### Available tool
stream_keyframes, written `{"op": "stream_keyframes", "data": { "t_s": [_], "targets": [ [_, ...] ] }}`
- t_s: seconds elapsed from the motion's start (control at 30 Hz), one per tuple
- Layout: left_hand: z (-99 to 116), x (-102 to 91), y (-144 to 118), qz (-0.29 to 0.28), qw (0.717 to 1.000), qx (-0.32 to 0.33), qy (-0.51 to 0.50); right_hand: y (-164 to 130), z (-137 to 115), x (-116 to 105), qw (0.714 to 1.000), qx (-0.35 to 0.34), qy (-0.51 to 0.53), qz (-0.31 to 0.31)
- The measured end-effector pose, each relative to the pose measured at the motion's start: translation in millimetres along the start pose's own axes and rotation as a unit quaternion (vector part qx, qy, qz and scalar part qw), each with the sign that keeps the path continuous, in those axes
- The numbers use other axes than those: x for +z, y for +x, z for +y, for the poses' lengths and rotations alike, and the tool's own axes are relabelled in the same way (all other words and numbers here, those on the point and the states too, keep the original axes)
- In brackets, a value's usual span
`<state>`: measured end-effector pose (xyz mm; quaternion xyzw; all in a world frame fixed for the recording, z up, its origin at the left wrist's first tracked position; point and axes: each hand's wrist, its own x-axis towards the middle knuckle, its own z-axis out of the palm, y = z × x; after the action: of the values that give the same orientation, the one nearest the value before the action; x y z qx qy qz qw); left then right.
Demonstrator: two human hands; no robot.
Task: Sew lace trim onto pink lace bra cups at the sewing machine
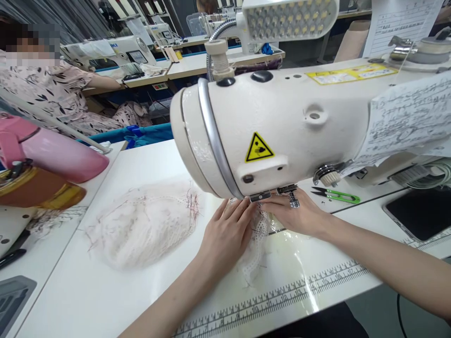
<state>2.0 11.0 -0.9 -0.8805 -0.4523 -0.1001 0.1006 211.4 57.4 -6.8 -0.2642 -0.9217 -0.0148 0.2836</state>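
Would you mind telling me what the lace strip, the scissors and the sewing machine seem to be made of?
Lace strip: thin, soft-looking fabric, cotton or synthetic, judging by its small holes and loose threads.
Scissors: smooth green handles, probably plastic from their bright colour; dark, slim blades, likely metal.
Sewing machine: probably painted metal with a glossy cream finish, as its highlights suggest.

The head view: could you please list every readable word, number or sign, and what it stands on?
"UKI", first letter unclear: background sewing machine.
"10", "12", "13", "15": ruler strip; other numbers blurred.
Yellow hand-warning triangle, wordless: near sewing machine.
Too small or blurred: yellow strip label, handwritten sheet, printed sheet, switch panel, farther machine's logo.
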Motion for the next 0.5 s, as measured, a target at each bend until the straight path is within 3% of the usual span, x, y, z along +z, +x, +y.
{"op": "stream_keyframes", "data": {
  "t_s": [0.17, 0.37, 0.5],
  "targets": [
    [3, -23.4, 2, 0.074, 0.997, 0.019, -0.007, 1, -8, -2, 0.999, 0.026, -0.024, -0.010],
    [12, -45.3, -35, 0.086, 0.986, 0.141, -0.017, 0, -5, 3, 0.990, -0.004, 0.111, -0.084],
    [22, -41.5, -60, 0.085, 0.993, 0.084, -0.013, -2, -3, 1, 0.982, -0.021, 0.154, -0.110]
  ]
}}
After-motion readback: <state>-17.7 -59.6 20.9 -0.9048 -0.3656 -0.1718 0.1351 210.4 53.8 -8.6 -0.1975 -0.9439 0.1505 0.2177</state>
